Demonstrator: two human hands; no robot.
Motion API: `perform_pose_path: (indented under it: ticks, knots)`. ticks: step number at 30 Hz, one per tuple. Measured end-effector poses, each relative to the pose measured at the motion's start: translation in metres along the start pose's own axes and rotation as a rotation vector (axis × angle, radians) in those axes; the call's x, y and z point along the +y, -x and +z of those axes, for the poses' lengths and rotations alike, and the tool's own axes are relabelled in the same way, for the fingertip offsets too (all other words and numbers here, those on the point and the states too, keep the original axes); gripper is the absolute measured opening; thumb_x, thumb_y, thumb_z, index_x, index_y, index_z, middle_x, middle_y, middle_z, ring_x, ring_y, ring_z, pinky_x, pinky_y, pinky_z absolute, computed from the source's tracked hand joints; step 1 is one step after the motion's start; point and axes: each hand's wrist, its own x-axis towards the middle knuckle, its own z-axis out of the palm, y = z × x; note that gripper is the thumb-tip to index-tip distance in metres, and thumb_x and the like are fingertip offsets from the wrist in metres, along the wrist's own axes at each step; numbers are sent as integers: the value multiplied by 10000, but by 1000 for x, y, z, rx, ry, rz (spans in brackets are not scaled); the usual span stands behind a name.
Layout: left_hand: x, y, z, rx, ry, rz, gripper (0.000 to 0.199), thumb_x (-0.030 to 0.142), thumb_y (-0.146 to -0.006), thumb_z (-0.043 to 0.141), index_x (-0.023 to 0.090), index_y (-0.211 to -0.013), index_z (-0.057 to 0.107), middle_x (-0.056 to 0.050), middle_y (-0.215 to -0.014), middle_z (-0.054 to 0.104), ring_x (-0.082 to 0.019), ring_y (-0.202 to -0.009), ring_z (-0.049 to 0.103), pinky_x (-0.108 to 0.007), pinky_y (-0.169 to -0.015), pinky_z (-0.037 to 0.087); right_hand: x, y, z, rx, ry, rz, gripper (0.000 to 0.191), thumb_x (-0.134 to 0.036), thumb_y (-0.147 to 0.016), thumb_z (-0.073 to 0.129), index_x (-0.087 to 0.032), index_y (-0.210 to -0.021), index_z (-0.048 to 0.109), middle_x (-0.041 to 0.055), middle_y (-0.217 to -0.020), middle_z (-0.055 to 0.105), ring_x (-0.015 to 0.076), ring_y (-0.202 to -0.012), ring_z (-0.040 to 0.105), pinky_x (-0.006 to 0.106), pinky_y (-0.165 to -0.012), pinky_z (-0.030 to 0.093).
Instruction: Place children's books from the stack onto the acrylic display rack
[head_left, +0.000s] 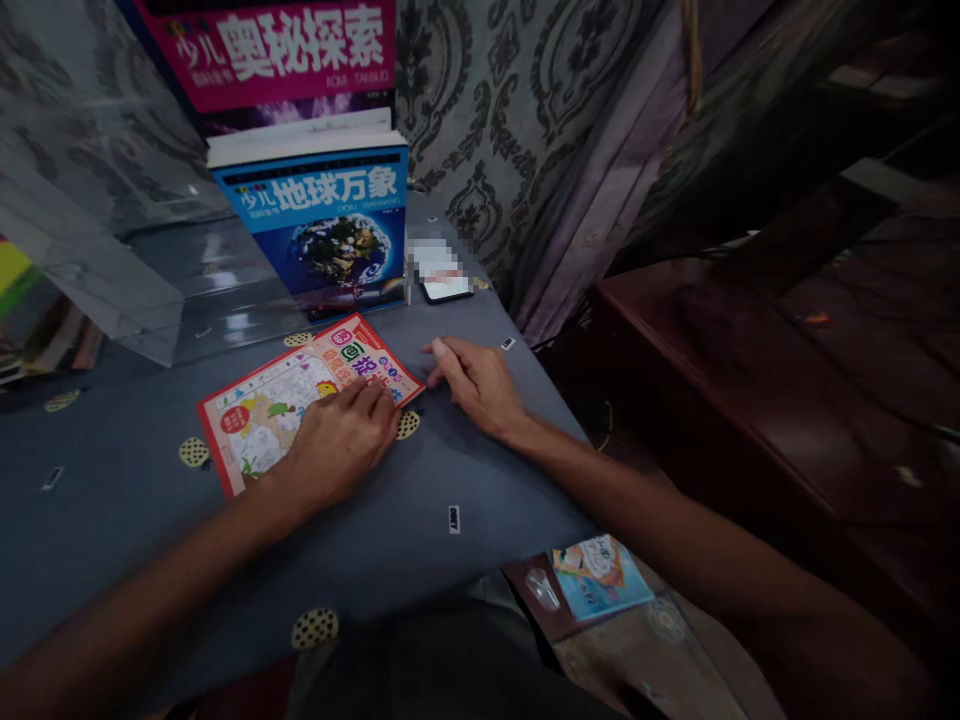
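Note:
A red-bordered picture booklet point(259, 415) with colourful lettering and cartoon drawings lies closed and tilted on the cloth-covered table. My left hand point(349, 435) rests across its lower right part, palm down, fingers laid on the cover and hiding some of it. Just beyond the booklet's right corner is my right hand point(480, 385), its thumb and forefinger apart, the other fingers partly curled. Nothing shows between its fingers.
A blue book with a globe point(337, 240) and a magenta book point(292, 60) stand in a clear plastic rack point(217, 290). Behind them lies a phone point(446, 285). More books point(37, 310) are at left. A blue booklet point(600, 575) lies below the table's right edge.

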Motion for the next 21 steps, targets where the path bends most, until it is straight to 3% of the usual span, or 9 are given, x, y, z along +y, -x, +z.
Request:
perform_pose_path:
  ticks: [4,16,21]
  knots:
    - [1,-1,-3,-42,1,11,238,185,-979,490,130,-935,717,-143,-1014,756,-276,-956,726,-374,-722,618,-2,1,0,1,-1,1,678,-696,-1002,272,-185,-841,687,45,-708,729,148,-580,616,263,-570,424]
    - [1,-1,-5,-107,32,-13,229,184,-984,503,116,-991,722,-151,-1023,749,-283,-934,721,-403,-731,613,-4,2,-1,45,4,-23,679,-691,-1005,295,-174,-1061,732,41,-722,744,160,-601,653,266,-577,458]
    - [2,0,-2,-82,3,-1,276,198,-1006,461,107,-988,721,-155,-1010,745,-283,-944,711,-399,-727,608,-5,5,-2,99,-16,-86,642,-646,-1024,311,-161,-1121,720,43,-751,762,146,-575,641,265,-575,465]
